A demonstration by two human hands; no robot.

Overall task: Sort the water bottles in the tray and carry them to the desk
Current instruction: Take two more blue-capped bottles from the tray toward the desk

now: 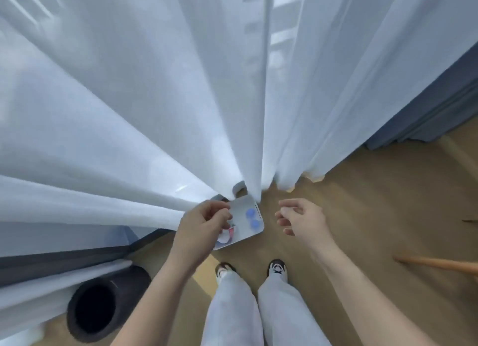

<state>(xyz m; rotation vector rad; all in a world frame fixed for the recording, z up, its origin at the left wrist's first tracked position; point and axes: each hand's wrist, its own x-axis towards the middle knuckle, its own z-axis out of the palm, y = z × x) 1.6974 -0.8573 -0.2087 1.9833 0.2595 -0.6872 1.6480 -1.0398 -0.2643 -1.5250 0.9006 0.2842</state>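
Observation:
A white tray [254,233] lies on the wooden floor at the foot of the white curtain, just ahead of my feet. Two water bottles with blue caps [250,212] [255,224] stand in its right half. A bottle with a pink and white label [227,235] shows in the left half, partly hidden under my left hand [204,222]. That hand hovers over the tray's left side with fingers curled and pinched together; what it holds is hidden. To the right of the tray, my right hand [297,219] is above the floor, fingers apart and holding nothing.
Sheer white curtains [155,99] hang close in front and to the left, draping over the tray's far edge. A black round bin [95,309] stands at lower left. A wooden pole [437,264] juts in from the right. Bare wooden floor lies to the right.

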